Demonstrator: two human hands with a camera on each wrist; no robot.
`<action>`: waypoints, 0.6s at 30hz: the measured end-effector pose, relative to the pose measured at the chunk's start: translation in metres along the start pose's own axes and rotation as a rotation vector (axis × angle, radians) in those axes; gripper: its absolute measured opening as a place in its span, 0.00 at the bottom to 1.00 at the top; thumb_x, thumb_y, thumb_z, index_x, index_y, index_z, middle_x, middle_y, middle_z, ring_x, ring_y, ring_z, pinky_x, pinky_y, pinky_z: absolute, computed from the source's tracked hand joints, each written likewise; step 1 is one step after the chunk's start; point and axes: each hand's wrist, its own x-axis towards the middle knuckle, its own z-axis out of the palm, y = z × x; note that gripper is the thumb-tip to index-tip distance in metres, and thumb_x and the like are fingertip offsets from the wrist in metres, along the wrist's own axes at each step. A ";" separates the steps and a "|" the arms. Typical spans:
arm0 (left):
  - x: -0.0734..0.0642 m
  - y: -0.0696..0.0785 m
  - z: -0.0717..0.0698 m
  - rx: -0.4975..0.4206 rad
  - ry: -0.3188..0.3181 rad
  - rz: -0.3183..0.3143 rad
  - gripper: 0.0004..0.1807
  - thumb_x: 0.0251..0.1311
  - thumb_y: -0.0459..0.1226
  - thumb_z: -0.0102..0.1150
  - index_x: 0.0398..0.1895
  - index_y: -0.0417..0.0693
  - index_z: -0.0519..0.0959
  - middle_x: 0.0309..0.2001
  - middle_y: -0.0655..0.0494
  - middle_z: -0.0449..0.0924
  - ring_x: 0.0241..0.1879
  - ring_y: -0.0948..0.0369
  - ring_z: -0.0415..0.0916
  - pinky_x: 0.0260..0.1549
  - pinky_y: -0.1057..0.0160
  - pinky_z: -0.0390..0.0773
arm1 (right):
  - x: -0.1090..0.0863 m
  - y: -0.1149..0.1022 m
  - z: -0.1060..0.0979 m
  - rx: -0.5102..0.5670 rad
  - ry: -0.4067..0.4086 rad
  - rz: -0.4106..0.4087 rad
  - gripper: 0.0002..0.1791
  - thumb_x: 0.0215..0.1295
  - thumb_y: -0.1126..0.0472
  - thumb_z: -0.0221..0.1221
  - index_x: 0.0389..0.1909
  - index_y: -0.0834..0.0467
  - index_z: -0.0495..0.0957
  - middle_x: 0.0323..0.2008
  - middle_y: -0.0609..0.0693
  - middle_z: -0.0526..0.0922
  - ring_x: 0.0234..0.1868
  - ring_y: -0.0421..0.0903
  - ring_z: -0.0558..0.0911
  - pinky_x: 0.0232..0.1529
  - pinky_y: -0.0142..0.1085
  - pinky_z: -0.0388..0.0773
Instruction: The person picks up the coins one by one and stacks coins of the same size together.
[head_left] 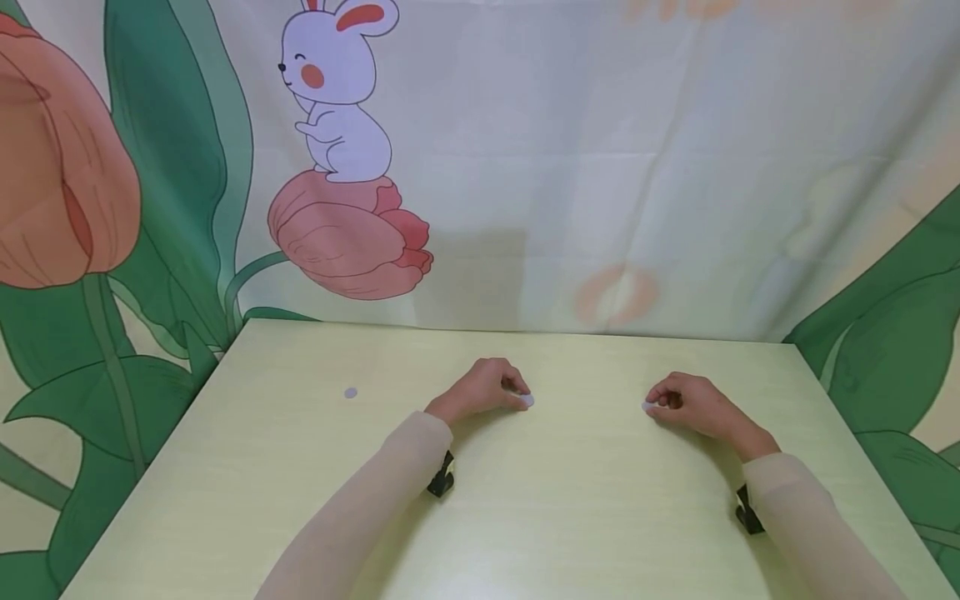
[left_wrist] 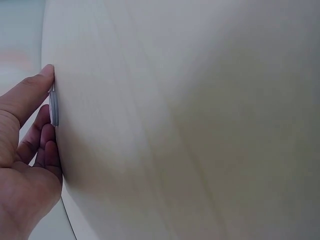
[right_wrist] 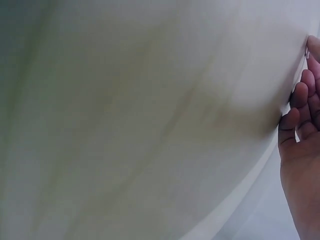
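My left hand pinches a small pale round disc between thumb and fingers, low over the table. Seen edge-on in the left wrist view, the disc is thin and greyish, with a line along its rim; whether it is one piece or two stacked, I cannot tell. Opposite, my right hand pinches another small pale disc at its fingertips. Only a sliver of that disc shows in the right wrist view. A third pale disc lies flat on the table, left of my left hand.
The pale wood-grain table reaches back to a hanging cloth printed with a rabbit, tulips and leaves. Dark wrist mounts sit under both sleeves.
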 end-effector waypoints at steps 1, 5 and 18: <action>0.000 0.000 0.000 0.000 -0.002 0.001 0.07 0.56 0.37 0.75 0.38 0.49 0.89 0.40 0.58 0.83 0.43 0.61 0.76 0.49 0.62 0.76 | 0.000 -0.001 -0.001 -0.001 -0.001 0.000 0.08 0.64 0.54 0.71 0.39 0.53 0.84 0.32 0.44 0.77 0.34 0.41 0.73 0.36 0.31 0.72; -0.001 0.001 -0.001 -0.008 -0.008 0.003 0.08 0.56 0.37 0.75 0.39 0.48 0.89 0.40 0.58 0.83 0.44 0.61 0.76 0.49 0.62 0.77 | -0.002 -0.005 -0.002 -0.016 -0.001 0.002 0.08 0.63 0.54 0.71 0.38 0.52 0.84 0.32 0.44 0.77 0.34 0.41 0.73 0.36 0.31 0.72; -0.002 -0.001 -0.002 -0.039 -0.011 0.015 0.08 0.57 0.37 0.75 0.39 0.48 0.89 0.40 0.58 0.84 0.43 0.62 0.77 0.48 0.63 0.77 | -0.003 -0.023 -0.004 0.011 -0.051 0.021 0.07 0.65 0.58 0.69 0.39 0.55 0.83 0.33 0.44 0.82 0.35 0.42 0.78 0.39 0.33 0.77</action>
